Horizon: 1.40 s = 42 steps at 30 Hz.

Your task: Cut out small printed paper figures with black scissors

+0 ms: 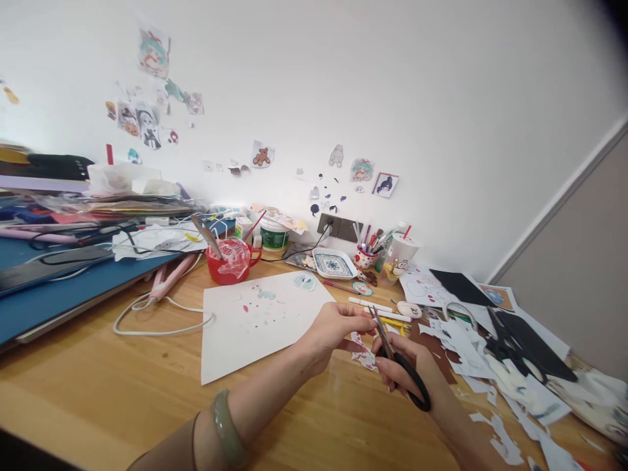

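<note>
My right hand (405, 366) grips a pair of black-handled scissors (387, 343), with the blades pointing up and away from me. Close by the blade tips, my left hand (338, 330) has its thumb and forefinger pinched together. Whatever is between them is too small to make out. Just below those fingers shows a white paper piece with red marks (364, 358); whether it is held or lies on the table I cannot tell. To the left, a large white sheet (220, 333) bears small cut paper shapes, among them a pale blue one (305, 281).
Paper scraps (471, 353) and a second pair of scissors (510, 343) cover the table's right side. At the back stand a red mug (228, 261), a patterned square dish (335, 263), a pen cup (366, 257) and a drink cup (400, 255). A white cable (147, 332) lies left.
</note>
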Each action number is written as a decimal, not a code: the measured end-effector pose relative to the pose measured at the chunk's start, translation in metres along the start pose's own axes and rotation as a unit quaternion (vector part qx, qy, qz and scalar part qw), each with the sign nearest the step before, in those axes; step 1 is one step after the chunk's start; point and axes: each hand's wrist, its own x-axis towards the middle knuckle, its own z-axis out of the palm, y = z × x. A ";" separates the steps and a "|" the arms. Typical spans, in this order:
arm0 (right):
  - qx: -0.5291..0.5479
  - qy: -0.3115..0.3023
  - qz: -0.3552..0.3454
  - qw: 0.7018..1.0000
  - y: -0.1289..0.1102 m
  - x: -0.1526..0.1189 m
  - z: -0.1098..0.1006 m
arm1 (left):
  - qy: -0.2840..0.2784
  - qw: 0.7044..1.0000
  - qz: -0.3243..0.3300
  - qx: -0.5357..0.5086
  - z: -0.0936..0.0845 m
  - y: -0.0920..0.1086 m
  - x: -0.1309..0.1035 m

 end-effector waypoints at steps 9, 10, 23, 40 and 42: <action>-0.005 -0.008 0.004 1.000 0.004 0.002 -0.003 | 0.000 1.000 -0.002 0.000 0.000 0.001 -0.001; -0.002 -0.008 0.002 1.000 0.004 0.002 -0.003 | -0.001 1.000 -0.002 -0.001 0.000 0.001 -0.001; 0.016 -0.020 0.002 1.000 0.016 0.008 -0.006 | -0.004 1.000 0.000 -0.011 0.000 0.000 0.000; 0.026 -0.019 -0.002 0.999 0.007 0.003 -0.005 | -0.015 1.000 0.011 -0.016 -0.001 -0.001 0.000; 0.024 -0.013 -0.001 1.000 0.006 0.002 -0.004 | -0.011 1.000 0.014 -0.017 -0.001 -0.001 0.000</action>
